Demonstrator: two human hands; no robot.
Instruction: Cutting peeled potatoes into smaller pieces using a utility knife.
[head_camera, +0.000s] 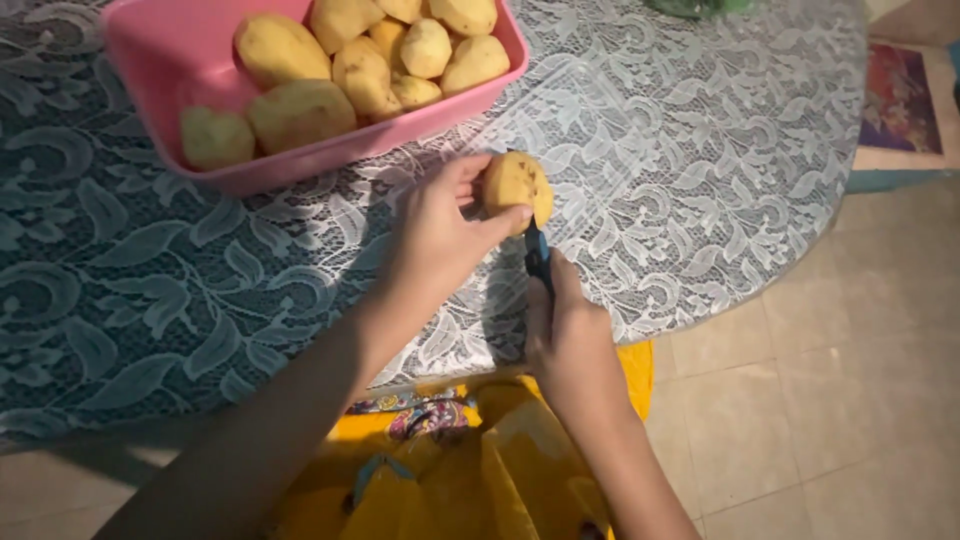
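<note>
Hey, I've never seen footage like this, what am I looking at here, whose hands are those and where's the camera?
There is one picture, taken by a camera worn on a person's head, looking down at their own two bare hands. No machine is involved. The left hand holds a potato over the edge of a table covered with a lace-patterned cloth. The right hand has its grip on a dark-handled tool, probably a peeler or small knife, set against the potato's lower side. On the table stands a pink tub filled with more potatoes. Below is yellow clothing and a tiled floor.
</note>
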